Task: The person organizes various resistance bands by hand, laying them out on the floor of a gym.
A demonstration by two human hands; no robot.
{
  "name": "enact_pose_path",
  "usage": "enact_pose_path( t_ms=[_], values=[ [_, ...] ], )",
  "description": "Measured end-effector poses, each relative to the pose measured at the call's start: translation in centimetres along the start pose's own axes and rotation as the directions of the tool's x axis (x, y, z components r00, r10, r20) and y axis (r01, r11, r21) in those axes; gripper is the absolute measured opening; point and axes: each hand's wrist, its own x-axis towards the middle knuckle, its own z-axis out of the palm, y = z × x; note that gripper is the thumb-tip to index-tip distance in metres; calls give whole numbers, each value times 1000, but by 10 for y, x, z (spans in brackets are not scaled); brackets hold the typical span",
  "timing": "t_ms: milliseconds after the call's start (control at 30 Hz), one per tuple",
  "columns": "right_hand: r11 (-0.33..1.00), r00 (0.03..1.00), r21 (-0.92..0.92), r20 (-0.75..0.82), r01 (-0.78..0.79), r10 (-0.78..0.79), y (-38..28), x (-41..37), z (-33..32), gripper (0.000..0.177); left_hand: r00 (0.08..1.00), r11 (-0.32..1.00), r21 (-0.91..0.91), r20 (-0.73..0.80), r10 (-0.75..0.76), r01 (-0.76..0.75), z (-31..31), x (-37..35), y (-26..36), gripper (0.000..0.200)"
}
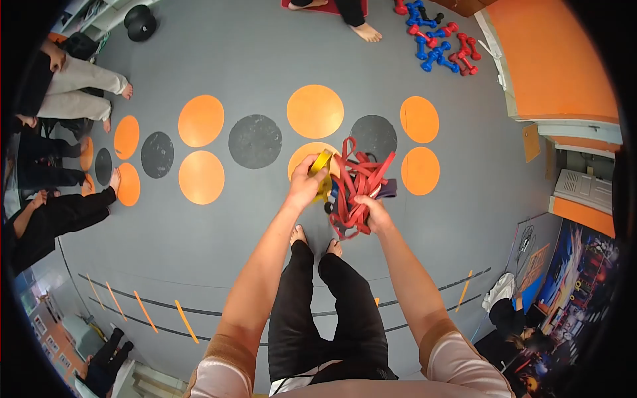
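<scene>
"Grey floor (199,252) all round; what are the hands up to?"

"Left hand (305,186) is gripping a looped yellow band (321,163), and the right hand (374,213) has its fingers closed on the tangled red bands (358,189), just to the right of the yellow."

"What's that purple piece (389,188)?"

"Likely another band at the bundle's right side, though it's too small to be sure."

"And farther out?"

"Orange circles (315,111) and black circles (255,141) mark the floor, running left to right. Blue and red dumbbells (421,48) lie clustered at the far right."

"People?"

"Several at the left, legs (86,105) stretched toward the circles, and bare feet (366,32) by a red mat (322,10) at the far side."
</scene>
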Motion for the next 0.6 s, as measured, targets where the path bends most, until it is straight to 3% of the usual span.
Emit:
enact_pose_path(
  t_ms=[100, 200, 233, 333, 367, 400, 500, 600],
  values=[
    [998, 997, -62, 75, -23, 27, 11, 26, 0, 60, 991, 984, 121, 11, -132, 130, -16, 3, -25, 30],
    [990, 999, -132, 14, -46, 49, 27, 58, 2, 63, 992, 985, 138, -92, -90, 102, -23, 2, -70, 35],
    [989, 998, -143, 58, 35, -27, 32, 67, 4, 66, 983, 977, 117, -67, -171, 178, -28, 4, -81, 37],
    [982, 988, -154, 120, 113, -95, 48, 113, 0, 63, 980, 980, 34, -42, -197, 198, -42, 17, -106, 37],
    [982, 985, -124, 110, 145, -132, 55, 126, -2, 49, 987, 987, -21, -30, -158, 157, -45, 25, -119, 38],
    [981, 983, -107, 109, 161, -150, 62, 136, -4, 49, 989, 989, -3, -18, -146, 146, -47, 31, -126, 38],
    [989, 976, -104, 203, 102, -79, 75, 192, -22, 26, 986, 986, 28, -11, -165, 165, -50, 54, -136, 36],
    [993, 963, -53, 255, 104, -87, 91, 238, -33, 27, 980, 977, 70, 7, -200, 199, -56, 82, -169, 36]
  ],
)
